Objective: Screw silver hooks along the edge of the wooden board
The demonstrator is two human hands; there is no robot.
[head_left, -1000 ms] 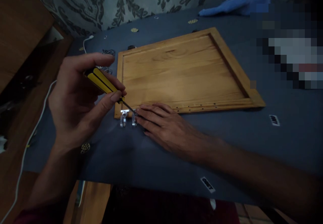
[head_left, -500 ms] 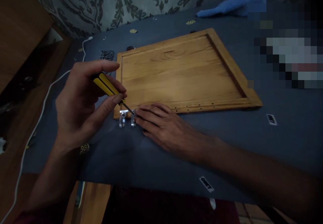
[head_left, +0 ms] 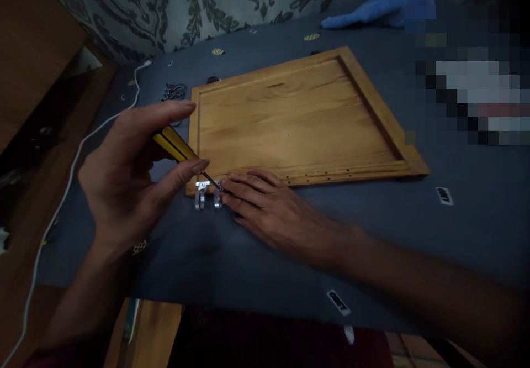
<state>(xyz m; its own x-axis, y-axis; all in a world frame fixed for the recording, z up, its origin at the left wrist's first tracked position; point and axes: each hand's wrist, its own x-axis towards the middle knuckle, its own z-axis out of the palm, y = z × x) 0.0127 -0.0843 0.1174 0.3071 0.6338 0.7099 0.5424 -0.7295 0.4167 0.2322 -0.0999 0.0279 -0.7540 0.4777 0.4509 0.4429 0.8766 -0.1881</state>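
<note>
My left hand [head_left: 132, 169] holds a yellow and black screwdriver [head_left: 176, 146] between thumb and fingers, the index finger stretched out above the handle. The screwdriver's tip meets a metal hook [head_left: 216, 195] at the near edge of a framed wooden panel [head_left: 273, 119]. Beside it, to the left, a second metal hook [head_left: 201, 195] sits on the same edge, a screw head showing in its plate. My right hand [head_left: 273, 208] lies flat on the panel's near edge, fingers stretched out, with its fingertips next to the hook under the screwdriver. Small dark holes run along that edge.
The panel lies on a dark blue patterned cloth [head_left: 265, 268]. A white cable [head_left: 77, 161] runs down the left side, near a small dark tangle of cord [head_left: 174, 92]. A blue cloth [head_left: 385, 6] lies at the back right, and a pixelated patch covers the far right.
My left hand's fingers have shifted on the screwdriver handle, with the middle finger drawn back from it. The tip stays at the hook. My right hand and the panel have hardly moved.
</note>
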